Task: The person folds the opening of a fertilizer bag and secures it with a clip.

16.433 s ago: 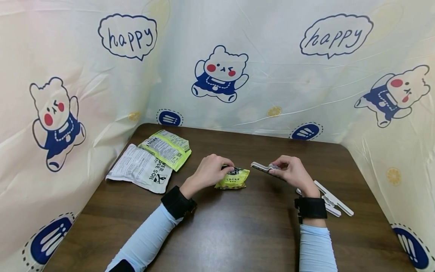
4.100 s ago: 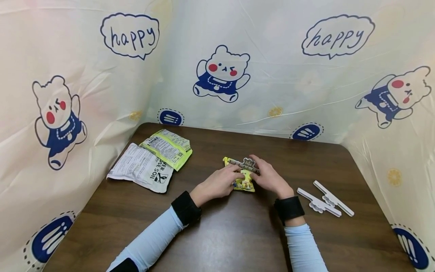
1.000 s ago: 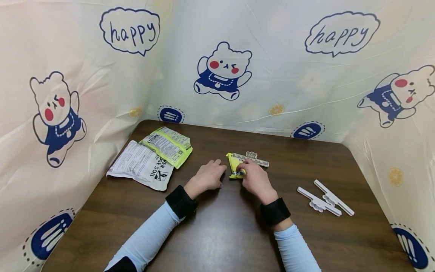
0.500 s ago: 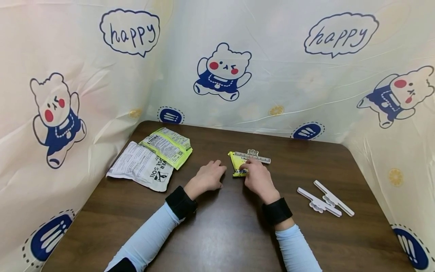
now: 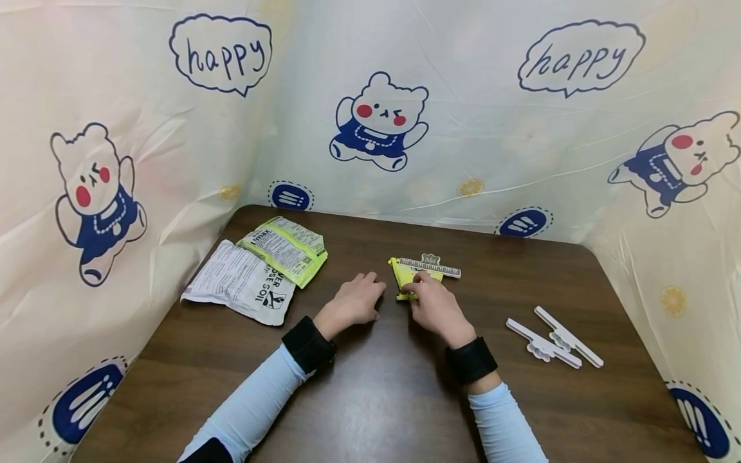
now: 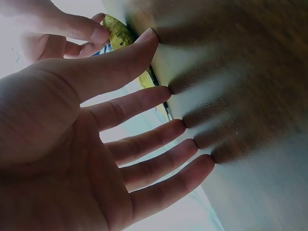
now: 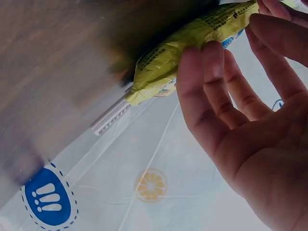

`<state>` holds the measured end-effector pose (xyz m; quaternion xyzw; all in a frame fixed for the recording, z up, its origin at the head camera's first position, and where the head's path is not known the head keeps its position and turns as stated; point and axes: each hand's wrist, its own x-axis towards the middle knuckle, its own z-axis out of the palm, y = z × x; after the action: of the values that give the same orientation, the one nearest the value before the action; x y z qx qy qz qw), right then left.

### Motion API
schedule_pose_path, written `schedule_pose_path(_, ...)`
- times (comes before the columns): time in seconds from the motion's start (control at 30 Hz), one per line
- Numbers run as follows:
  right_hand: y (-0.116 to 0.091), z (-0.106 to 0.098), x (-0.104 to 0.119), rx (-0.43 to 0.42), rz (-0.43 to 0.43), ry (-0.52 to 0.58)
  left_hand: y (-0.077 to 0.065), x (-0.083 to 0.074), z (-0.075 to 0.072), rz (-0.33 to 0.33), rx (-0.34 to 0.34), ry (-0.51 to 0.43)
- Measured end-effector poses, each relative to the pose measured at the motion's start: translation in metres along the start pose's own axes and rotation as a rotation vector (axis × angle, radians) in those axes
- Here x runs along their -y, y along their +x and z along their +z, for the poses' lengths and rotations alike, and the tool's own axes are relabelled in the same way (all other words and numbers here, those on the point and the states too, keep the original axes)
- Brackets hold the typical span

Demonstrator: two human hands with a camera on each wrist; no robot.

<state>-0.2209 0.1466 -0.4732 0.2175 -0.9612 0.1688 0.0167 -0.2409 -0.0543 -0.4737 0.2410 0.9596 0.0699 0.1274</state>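
Backdrop (image 5: 463,128) beyond hands reads "happy"; left hand (image 5: 353,301) spread, fingertips on table (image 5: 376,399), right hand (image 5: 437,305) touching clipped yellow bag (image 5: 403,275), grip unclear.

yellow packet (image 5: 403,272) partly behind right hand (image 5: 437,307), sleeves (image 5: 249,402) cut off

Yellow packet (image 7: 166,62), hand (image 7: 257,137) apparently pinching it

Brown table (image 5: 370,392); pale curtain (image 5: 469,71) behind, perhaps plastic; bear prints (image 5: 376,138), orange-slice prints (image 5: 471,187) on it.
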Motion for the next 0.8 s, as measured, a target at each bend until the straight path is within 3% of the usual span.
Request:
schedule_pose_path(0.4, 0.002, 0.002, -0.004, -0.021, 0.008, 0.020, 0.000, 0.000, -0.001, 0.008, -0.002, 0.003)
schedule_pose_path(0.8, 0.001, 0.003, -0.014, -0.020, 0.052, -0.059, -0.001, 0.000, -0.001, 0.002, 0.000, 0.005)
